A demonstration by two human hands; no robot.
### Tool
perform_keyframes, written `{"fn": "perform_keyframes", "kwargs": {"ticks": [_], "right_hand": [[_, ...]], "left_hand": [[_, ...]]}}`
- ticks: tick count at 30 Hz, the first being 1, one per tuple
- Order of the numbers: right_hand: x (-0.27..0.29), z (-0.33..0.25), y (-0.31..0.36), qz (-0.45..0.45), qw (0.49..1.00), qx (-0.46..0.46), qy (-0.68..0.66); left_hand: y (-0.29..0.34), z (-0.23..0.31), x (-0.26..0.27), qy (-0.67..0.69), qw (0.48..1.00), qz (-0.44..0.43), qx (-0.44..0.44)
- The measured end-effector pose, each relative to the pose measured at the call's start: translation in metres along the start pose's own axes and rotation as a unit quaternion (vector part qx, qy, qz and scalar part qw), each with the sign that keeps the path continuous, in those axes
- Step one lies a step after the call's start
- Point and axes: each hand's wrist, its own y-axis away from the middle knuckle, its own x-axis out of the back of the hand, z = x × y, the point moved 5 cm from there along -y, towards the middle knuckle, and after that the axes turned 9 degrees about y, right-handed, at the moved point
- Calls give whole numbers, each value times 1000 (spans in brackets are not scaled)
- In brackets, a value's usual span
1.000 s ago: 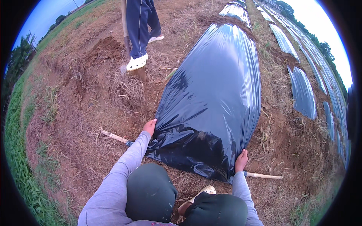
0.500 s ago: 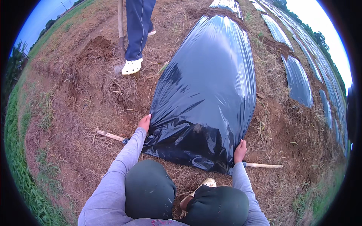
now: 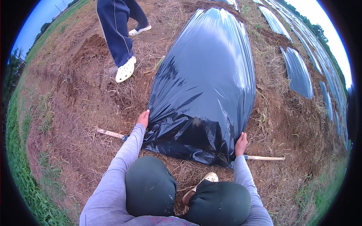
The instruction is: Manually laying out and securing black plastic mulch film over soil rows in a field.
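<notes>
The black plastic sheet (image 3: 207, 86) lies along the raised soil bed — its near end is bunched up. The left hand (image 3: 143, 118) grasps its near left corner, the right hand (image 3: 241, 144) its near right corner, fingers clenched on the film — a wooden stick (image 3: 264, 158) lies just beside the right hand

Both hands are gripping the near end of the black plastic sheet (image 3: 205, 90): left hand (image 3: 143, 118) at its left corner, right hand (image 3: 240, 144) at its right. A wooden stick (image 3: 264, 158) is lying under that end. Beyond the sheet's left side, another person's white clog (image 3: 125, 70) is standing on straw.
</notes>
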Motion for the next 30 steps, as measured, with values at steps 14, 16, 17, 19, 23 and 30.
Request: {"fn": "perform_keyframes", "kwargs": {"ticks": [14, 16, 17, 19, 23, 30], "right_hand": [[-2, 1, -1, -5, 1000, -11, -13], [-3, 3, -2, -8, 1000, -8, -13], [-2, 3, -2, 2, 1000, -1, -17], [-4, 4, -2, -11, 1000, -5, -28], [-4, 2, -2, -3, 1000, -3, -28], [-5, 2, -2, -10, 1000, 9, -18]], "left_hand": [[4, 5, 0, 1, 1000, 16, 19], [3, 7, -2, 13, 1000, 4, 0], [3, 7, -1, 10, 1000, 5, -3], [4, 5, 1, 5, 1000, 16, 9], [3, 3, 0, 8, 1000, 10, -4], [7, 13, 0, -5, 1000, 12, 24]]}}
